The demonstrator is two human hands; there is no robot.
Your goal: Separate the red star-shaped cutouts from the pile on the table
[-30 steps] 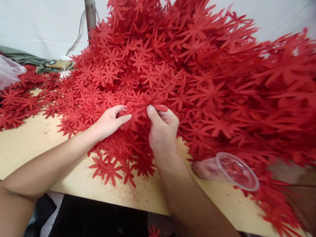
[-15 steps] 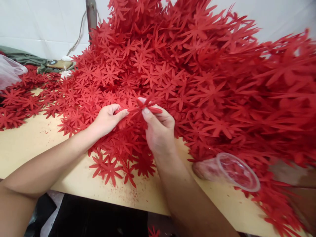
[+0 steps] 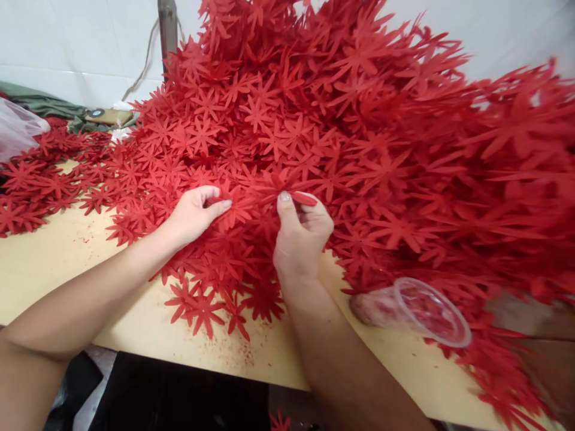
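My left hand (image 3: 195, 212) pinches a red flower-shaped cutout (image 3: 239, 208) between thumb and fingers, its thin petals fanning out to the right. A short way to the right, my right hand (image 3: 303, 230) is closed on another red petalled piece (image 3: 283, 182), thumb on top near its middle. The two hands are apart, in front of a large heap of the same red cutouts (image 3: 260, 114). Behind both hands the held petals blend into the heap, so their exact outlines are hard to make out.
A clear plastic cup (image 3: 433, 311) lies on its side at the right, on the pale tabletop (image 3: 54, 269). More red cutouts (image 3: 27, 179) lie at the left near a plastic bag (image 3: 20, 129) and a green cloth (image 3: 40, 102). A metal post (image 3: 168, 36) stands behind.
My right hand has moved right with its red piece, widening the gap between the hands. My left hand has barely shifted, and its cutout now shows more fully.
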